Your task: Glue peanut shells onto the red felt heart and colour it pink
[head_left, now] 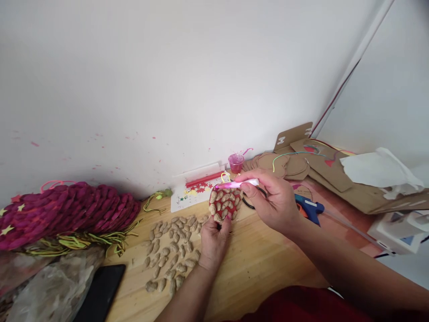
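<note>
My left hand (214, 239) pinches the lower edge of a small red disc covered with peanut shells (225, 202), holding it upright over the wooden table (261, 259). My right hand (275, 202) is closed on a pink and white brush or pen (236, 184), held level with its tip over the top of the disc. Several loose peanuts (172, 250) lie scattered on the table just left of my left hand.
A magenta woven craft piece (67, 212) with green strands lies at the left, a black phone (100, 290) and a plastic bag (50, 290) in front of it. A blue glue gun (310, 208), cardboard cut-outs (301, 161), a pink cup (236, 162) and a star sticker sheet (192, 192) sit near the wall.
</note>
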A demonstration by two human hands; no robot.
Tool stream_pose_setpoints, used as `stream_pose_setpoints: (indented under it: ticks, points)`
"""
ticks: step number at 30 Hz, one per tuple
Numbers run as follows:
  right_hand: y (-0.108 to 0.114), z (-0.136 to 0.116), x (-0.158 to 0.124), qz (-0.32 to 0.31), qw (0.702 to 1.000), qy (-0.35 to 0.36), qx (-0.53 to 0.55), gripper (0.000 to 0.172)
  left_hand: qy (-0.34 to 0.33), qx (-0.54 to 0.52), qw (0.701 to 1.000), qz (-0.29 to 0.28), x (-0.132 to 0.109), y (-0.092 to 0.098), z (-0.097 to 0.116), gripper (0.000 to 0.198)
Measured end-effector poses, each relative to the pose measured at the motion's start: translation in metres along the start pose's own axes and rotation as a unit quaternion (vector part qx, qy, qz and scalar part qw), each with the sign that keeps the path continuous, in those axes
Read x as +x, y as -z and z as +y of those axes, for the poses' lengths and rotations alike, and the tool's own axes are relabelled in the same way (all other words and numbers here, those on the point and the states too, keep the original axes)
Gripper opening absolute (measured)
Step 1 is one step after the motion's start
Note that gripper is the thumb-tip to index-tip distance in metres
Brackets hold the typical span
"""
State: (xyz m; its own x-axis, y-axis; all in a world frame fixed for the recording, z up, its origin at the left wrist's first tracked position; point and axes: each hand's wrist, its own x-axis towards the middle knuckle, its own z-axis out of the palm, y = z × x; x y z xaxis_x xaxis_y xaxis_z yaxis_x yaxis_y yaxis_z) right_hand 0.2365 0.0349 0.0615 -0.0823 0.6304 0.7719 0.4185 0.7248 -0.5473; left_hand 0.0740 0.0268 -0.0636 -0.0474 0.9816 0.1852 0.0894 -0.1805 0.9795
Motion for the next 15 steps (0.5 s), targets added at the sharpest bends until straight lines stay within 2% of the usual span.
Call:
stream_pose_setpoints:
  ticks: [9,15]
  points:
    - [0.0008,0.0023,-0.0005,0.004,1.0,-0.003,-0.022,0.015,-0.004,-0.029,1.0,-0.005,-0.0008,-0.0008,-0.0007,0.021]
    - [0.0013,-0.0027,0.0029,-0.009,0.999,0.027,-0.025,0.014,-0.01,-0.017,1.0,-0.005,-0.0011,0.0007,-0.003,0.019]
